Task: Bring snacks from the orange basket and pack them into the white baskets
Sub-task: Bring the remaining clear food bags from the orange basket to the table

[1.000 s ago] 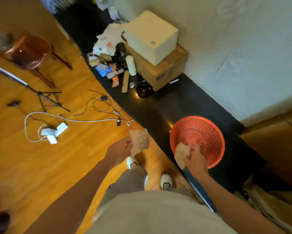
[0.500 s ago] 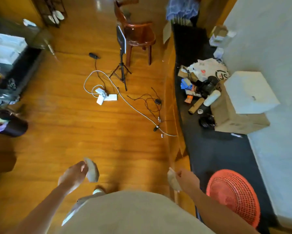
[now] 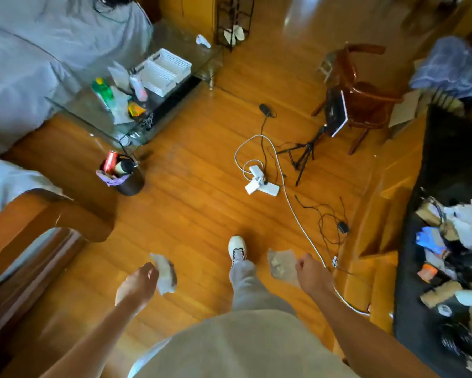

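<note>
My left hand (image 3: 138, 281) grips a pale clear snack packet (image 3: 165, 274) low over the wooden floor. My right hand (image 3: 312, 274) holds a second clear snack packet (image 3: 281, 264) by its edge. Two white slotted baskets (image 3: 164, 69) stand side by side on a glass table (image 3: 93, 115) at the far left, well ahead of both hands. Several snack packets (image 3: 120, 99) lie on the glass beside them. The orange basket is out of view.
A dark bin (image 3: 125, 175) with a red can stands by the table. A white power strip (image 3: 259, 184) and cables (image 3: 297, 214) cross the floor ahead. A tripod (image 3: 305, 154) and wooden chair (image 3: 363, 96) stand right. A wooden sofa arm (image 3: 38, 214) is left; clutter (image 3: 453, 241) lies right.
The view has swung left, away from the orange basket, which has left the frame. The glass table with white baskets has come into view. Both hands still carry their packets.
</note>
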A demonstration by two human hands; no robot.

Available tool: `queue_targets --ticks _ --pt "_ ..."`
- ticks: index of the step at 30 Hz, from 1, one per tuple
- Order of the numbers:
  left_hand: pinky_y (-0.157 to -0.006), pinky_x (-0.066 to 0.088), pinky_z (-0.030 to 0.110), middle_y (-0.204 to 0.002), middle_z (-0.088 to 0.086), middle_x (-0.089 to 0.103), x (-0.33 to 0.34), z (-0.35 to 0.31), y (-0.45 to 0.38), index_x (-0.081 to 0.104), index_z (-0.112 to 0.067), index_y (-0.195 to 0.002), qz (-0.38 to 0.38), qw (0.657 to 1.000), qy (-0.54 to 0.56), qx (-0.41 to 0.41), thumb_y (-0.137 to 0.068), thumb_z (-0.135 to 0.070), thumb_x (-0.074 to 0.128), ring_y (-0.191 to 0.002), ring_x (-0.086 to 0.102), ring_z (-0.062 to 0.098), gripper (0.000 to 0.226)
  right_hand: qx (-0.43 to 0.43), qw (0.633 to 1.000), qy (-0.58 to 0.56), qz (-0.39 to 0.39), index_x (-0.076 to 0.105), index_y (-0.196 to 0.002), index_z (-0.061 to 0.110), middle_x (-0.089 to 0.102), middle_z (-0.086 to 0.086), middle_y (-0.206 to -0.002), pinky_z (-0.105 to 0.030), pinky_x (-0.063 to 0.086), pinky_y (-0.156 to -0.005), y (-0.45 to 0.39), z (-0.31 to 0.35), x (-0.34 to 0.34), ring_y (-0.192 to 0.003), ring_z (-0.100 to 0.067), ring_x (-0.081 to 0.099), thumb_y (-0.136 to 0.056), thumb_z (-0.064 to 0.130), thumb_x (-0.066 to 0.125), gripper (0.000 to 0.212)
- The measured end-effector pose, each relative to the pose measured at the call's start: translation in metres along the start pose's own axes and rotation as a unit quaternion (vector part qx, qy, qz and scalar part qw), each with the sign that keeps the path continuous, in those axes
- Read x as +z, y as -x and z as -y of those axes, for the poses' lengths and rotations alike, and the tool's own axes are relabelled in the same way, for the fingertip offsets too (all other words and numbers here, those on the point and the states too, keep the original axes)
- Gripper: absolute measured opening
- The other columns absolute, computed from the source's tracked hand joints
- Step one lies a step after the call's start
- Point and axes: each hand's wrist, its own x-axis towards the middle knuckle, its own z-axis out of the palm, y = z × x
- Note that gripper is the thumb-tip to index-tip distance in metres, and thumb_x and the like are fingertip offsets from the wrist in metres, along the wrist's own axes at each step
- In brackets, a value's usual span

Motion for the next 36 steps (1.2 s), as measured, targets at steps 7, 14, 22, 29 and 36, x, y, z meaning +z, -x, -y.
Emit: queue_targets --ticks 7,14,22,29,36 --pt "-0.079 0.052 0.038 -0.098 0.008 0.072 -0.084 -0.066 -0.114 0.065 -0.024 -0.102 -0.070 0.987 0.100 -0.104 -0.102 -0.039 0.039 -0.094 0.065 0.033 0.030 -0.071 0.994 0.057 0.054 0.063 -0.112 0.020 0.069 -0.008 -0.116 -0.033 0.049 -0.081 -0.198 0.148 -0.080 -0.108 -0.031 0.065 -0.103 0.034 0.045 0.025" --pt "-0.069 0.048 0.037 -0.080 0.004 0.070 -0.192 -0.148 -0.218 0.056 -0.019 -0.080 -0.174 0.950 0.211 -0.154 -0.099 -0.031 0.043 -0.082 0.063 0.033 0.026 -0.209 0.972 0.066 0.078 0.059 -0.097 0.021 0.069 -0.007 -0.100 -0.035 0.045 -0.074 -0.339 0.341 -0.183 -0.102 -0.033 0.067 -0.102 0.033 0.043 0.020" --pt "-0.068 0.049 0.036 -0.076 -0.005 0.070 -0.272 -0.198 -0.407 0.056 -0.024 -0.080 -0.129 0.946 0.255 -0.156 -0.099 -0.033 0.043 -0.080 0.064 0.026 0.025 -0.282 0.956 0.011 0.080 0.059 -0.104 0.024 0.071 -0.002 -0.098 -0.038 0.048 -0.071 -0.475 0.521 -0.244 -0.090 -0.032 0.067 -0.102 0.035 0.050 0.015" --pt "-0.065 0.049 0.037 -0.080 0.001 0.068 -0.412 -0.261 -0.595 0.053 -0.024 -0.081 -0.106 0.964 0.221 -0.106 -0.099 -0.035 0.040 -0.082 0.065 0.032 0.024 -0.244 0.966 0.039 0.075 0.064 -0.105 0.023 0.073 -0.002 -0.105 -0.035 0.048 -0.073 -0.576 0.621 -0.311 -0.097 -0.028 0.067 -0.100 0.033 0.055 0.014" --pt "-0.064 0.041 0.033 -0.090 0.007 0.068 -0.532 -0.301 -0.729 0.058 -0.022 -0.095 -0.145 0.970 0.166 -0.101 -0.101 -0.043 0.038 -0.076 0.058 0.028 0.030 -0.265 0.961 0.007 0.077 0.065 -0.109 0.020 0.072 -0.003 -0.108 -0.036 0.047 -0.071 -0.686 0.758 -0.370 -0.100 -0.031 0.066 -0.101 0.031 0.054 0.017"
